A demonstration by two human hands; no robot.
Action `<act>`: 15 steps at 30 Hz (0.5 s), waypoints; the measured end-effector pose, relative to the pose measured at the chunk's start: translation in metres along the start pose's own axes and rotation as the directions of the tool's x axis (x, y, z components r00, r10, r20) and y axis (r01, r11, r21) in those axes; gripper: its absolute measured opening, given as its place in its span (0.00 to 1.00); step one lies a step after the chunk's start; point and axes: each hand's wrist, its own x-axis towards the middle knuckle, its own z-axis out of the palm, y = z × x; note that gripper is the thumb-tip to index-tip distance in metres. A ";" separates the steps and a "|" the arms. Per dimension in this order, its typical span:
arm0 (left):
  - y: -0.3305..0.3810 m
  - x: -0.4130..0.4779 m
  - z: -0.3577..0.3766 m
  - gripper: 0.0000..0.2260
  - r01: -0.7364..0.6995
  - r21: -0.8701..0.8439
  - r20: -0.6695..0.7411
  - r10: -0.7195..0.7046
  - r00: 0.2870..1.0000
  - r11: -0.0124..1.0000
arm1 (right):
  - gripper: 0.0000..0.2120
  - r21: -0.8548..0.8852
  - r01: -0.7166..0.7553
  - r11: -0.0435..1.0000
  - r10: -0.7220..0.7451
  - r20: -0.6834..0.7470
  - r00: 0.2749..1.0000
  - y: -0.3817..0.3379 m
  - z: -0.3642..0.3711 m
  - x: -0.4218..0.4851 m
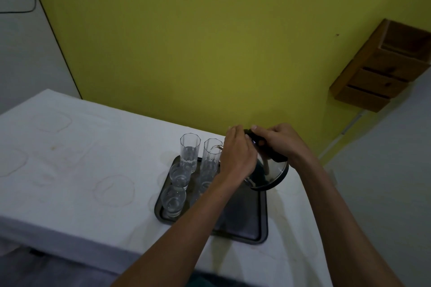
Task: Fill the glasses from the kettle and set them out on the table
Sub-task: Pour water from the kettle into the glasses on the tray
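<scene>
A steel kettle (pixel 271 173) with a black handle is tipped to the left over a dark tray (pixel 245 223). Its spout reaches the rim of a tall clear glass (pixel 211 158) at the tray's back. My right hand (pixel 279 141) grips the black handle from above. My left hand (pixel 238 154) rests on the kettle's front, near the lid, and hides part of it. A second tall glass (pixel 189 150) with some water stands to the left. Two short glasses (pixel 179 176) (pixel 173 200) stand along the tray's left side. Another glass (pixel 205 187) is partly hidden behind my left forearm.
The tray sits on a table with a white cloth (pixel 70 170) marked by ring stains. A yellow wall (pixel 186 42) stands right behind the table. A wooden rack (pixel 382 67) hangs on the wall at the right.
</scene>
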 end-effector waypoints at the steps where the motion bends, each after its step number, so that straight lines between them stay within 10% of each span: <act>1: 0.000 0.000 0.000 0.20 0.002 0.002 0.002 -0.002 1.000 1.000 | 0.23 0.002 0.000 1.000 0.000 0.000 1.000 0.000 0.000 0.000; 15: -0.003 0.001 0.001 0.17 0.002 -0.002 -0.018 -0.002 1.000 1.000 | 0.24 0.021 -0.018 1.000 0.018 -0.004 1.000 -0.002 0.001 -0.004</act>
